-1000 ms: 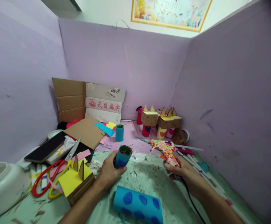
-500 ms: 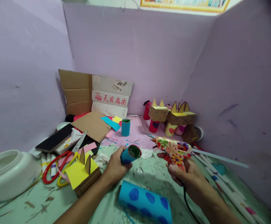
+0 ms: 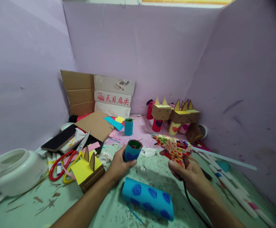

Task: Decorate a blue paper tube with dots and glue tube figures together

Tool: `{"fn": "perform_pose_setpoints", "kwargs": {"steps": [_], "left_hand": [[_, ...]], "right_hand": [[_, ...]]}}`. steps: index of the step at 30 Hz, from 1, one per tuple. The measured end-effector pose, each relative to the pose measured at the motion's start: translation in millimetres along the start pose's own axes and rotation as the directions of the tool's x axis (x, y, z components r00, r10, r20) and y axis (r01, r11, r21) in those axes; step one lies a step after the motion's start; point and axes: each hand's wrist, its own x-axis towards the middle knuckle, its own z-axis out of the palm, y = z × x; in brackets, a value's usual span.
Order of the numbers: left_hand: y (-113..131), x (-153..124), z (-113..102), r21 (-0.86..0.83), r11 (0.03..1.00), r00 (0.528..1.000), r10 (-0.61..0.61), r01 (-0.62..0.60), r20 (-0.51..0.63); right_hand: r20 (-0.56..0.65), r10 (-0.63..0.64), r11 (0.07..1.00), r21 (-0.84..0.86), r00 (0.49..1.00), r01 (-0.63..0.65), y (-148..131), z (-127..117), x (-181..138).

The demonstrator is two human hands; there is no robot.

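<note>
My left hand (image 3: 120, 163) is closed round a blue paper tube (image 3: 131, 152), held nearly upright above the table, its dark open end facing up. In my right hand (image 3: 187, 169) is a flower-patterned glue gun (image 3: 174, 146), its nozzle pointing left toward the tube but apart from it. A long glue stick (image 3: 225, 158) juts from the gun's back. Below the hands lies a larger blue tube with dark blue spots (image 3: 148, 198). Beside my left forearm sits a cardboard box with a yellow top and two ears (image 3: 87, 171).
Left are a white pot (image 3: 16, 177), red-handled scissors (image 3: 61, 166), a phone (image 3: 59, 137) and cardboard (image 3: 96, 125). A short blue tube (image 3: 128, 127) stands at the back. Eared cardboard figures (image 3: 161, 112) stand back right; long white sticks (image 3: 235, 193) lie right.
The tube in my left hand has tipped more upright and risen slightly. My right hand has moved a little left with the glue gun. The view has shifted slightly.
</note>
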Motion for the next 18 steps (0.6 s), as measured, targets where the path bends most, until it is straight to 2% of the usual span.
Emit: {"fn": "perform_pose_setpoints", "kwargs": {"steps": [5,8,13,18], "left_hand": [[-3.3,-1.3,3.9,-0.040,0.999,0.999,-0.031,0.030,-0.031],[-4.9,-1.3,4.9,-0.047,0.998,0.997,-0.043,0.040,-0.062],[-6.0,-1.3,6.2,-0.066,0.997,0.994,-0.040,0.034,-0.100],[-8.4,-0.3,5.4,-0.067,0.997,0.994,-0.041,0.034,-0.103]], "right_hand": [[0.011,-0.080,0.977,-0.199,0.997,0.080,-5.8,2.4,-3.9],[0.053,-0.074,0.961,-0.261,0.996,0.085,-10.8,3.5,-4.7],[0.061,-0.034,0.956,-0.290,0.998,0.050,-14.4,3.1,-3.0],[0.140,-0.013,0.974,-0.224,0.990,0.045,-9.2,-0.1,-3.4]]}}
